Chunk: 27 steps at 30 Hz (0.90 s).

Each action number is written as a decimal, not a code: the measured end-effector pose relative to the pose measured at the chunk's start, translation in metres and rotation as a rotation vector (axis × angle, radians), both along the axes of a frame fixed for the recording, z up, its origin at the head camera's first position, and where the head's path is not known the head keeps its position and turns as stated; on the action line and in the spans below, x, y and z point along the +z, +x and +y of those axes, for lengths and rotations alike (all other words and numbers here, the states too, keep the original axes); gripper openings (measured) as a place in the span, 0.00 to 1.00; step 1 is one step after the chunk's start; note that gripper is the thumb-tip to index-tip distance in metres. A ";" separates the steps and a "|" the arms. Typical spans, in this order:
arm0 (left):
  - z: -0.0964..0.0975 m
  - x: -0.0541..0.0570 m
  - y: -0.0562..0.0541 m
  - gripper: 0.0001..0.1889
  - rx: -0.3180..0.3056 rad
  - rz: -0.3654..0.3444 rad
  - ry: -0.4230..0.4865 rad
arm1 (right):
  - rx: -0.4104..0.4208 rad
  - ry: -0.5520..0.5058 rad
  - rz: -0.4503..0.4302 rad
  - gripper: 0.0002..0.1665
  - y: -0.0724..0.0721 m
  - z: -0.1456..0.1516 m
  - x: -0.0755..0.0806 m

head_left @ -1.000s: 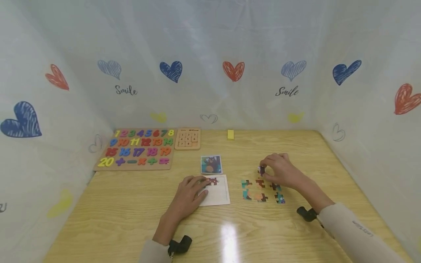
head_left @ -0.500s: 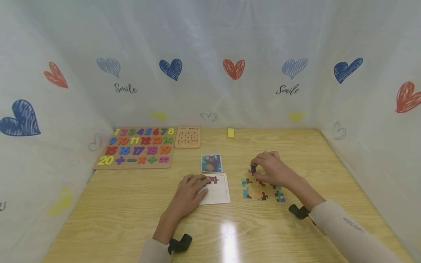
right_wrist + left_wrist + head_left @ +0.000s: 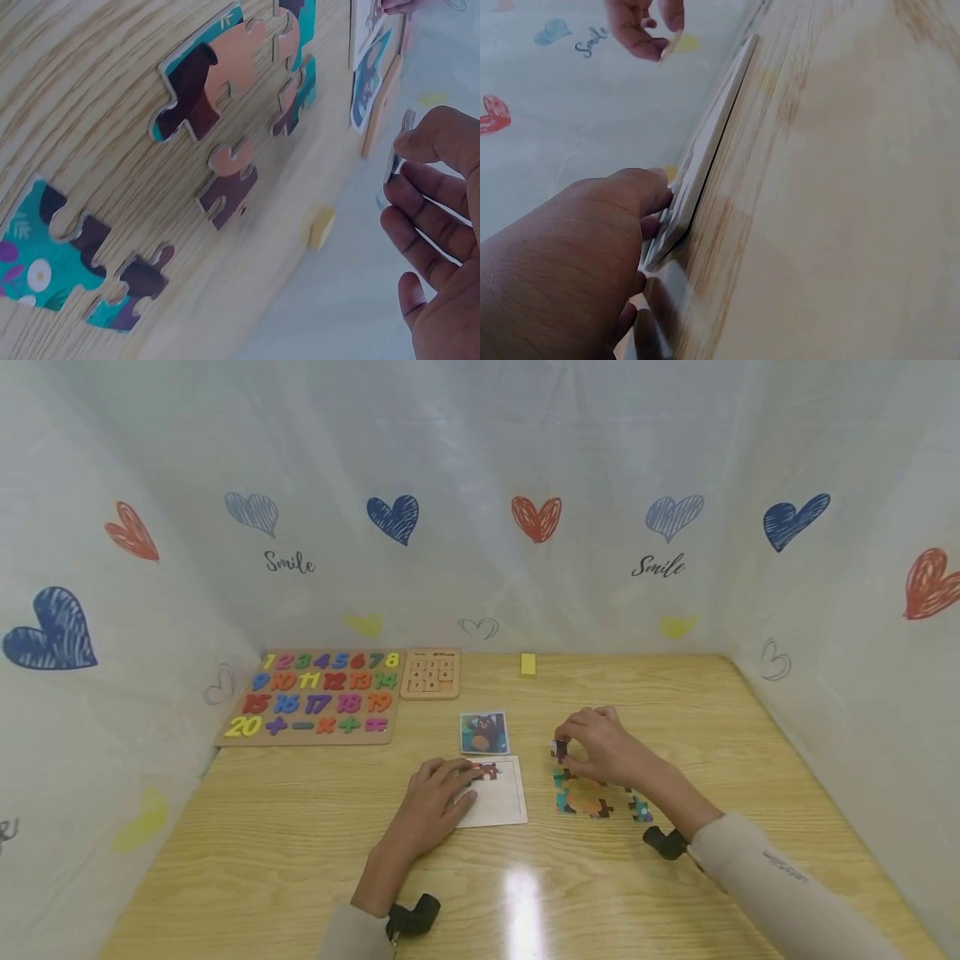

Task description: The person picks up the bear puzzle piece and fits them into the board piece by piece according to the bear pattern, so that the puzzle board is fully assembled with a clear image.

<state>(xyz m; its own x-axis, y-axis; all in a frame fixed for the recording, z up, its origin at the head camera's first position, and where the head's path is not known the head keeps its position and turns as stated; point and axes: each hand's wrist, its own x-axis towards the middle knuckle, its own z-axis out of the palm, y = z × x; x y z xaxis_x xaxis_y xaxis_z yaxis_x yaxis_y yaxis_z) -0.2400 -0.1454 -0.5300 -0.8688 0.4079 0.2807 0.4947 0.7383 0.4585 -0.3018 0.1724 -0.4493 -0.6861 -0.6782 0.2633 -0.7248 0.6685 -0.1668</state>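
Observation:
In the head view my right hand [image 3: 606, 745] pinches a jigsaw puzzle piece [image 3: 558, 751] between thumb and fingers, raised over the table. The right wrist view shows that piece [image 3: 397, 154] edge-on. Several loose puzzle pieces [image 3: 225, 184], teal, brown and peach, lie below and beside this hand. My left hand [image 3: 431, 800] rests on the left side of a white puzzle tray [image 3: 495, 806], its fingertips near joined brown pieces [image 3: 489, 771] at the tray's top. Those fingers partly cover the tray's upper left. In the left wrist view the tray [image 3: 712, 135] lies flat under the fingers.
A bear picture card [image 3: 484, 732] lies just behind the tray. Farther back are a number board [image 3: 311, 697] with coloured numerals, a wooden sliding-number puzzle [image 3: 430, 675] and a yellow block [image 3: 528, 665]. A white curtain [image 3: 450, 585] with hearts borders the table.
My right hand has moved left toward the tray, carrying the pinched puzzle piece past the loose ones. The left hand stays in place on the tray.

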 end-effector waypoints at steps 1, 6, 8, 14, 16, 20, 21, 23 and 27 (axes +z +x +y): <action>0.000 0.000 0.000 0.20 0.001 -0.002 0.001 | 0.007 -0.007 -0.002 0.16 0.000 -0.002 0.000; 0.000 0.000 0.000 0.21 0.005 -0.002 -0.007 | 0.033 -0.026 -0.019 0.14 -0.001 -0.009 -0.003; 0.000 0.000 0.000 0.21 0.006 -0.003 -0.008 | 0.036 -0.016 -0.021 0.14 -0.001 -0.012 -0.004; -0.001 0.000 0.000 0.20 0.008 -0.008 -0.004 | 0.042 0.015 -0.010 0.15 -0.003 -0.024 -0.004; -0.001 0.000 0.000 0.20 0.009 -0.011 -0.001 | 0.048 0.018 -0.005 0.15 -0.003 -0.027 -0.004; -0.001 0.000 0.000 0.20 0.008 -0.014 -0.002 | 0.061 0.026 0.000 0.15 -0.003 -0.034 -0.005; -0.001 0.000 0.000 0.21 0.008 -0.015 -0.002 | 0.067 0.026 -0.001 0.15 -0.003 -0.035 -0.005; -0.002 -0.001 0.000 0.21 0.007 -0.017 -0.007 | 0.076 0.028 0.001 0.14 -0.004 -0.038 -0.006; -0.001 -0.002 -0.002 0.21 0.012 -0.020 -0.023 | 0.087 0.024 -0.008 0.12 -0.004 -0.042 -0.007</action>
<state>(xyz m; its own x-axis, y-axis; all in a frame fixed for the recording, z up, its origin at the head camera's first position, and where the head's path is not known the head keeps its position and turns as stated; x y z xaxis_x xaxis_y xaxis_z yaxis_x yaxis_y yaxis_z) -0.2417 -0.1468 -0.5315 -0.8790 0.4037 0.2539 0.4768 0.7544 0.4512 -0.3061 0.1300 -0.4564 -0.6264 -0.7414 0.2406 -0.7789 0.6070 -0.1577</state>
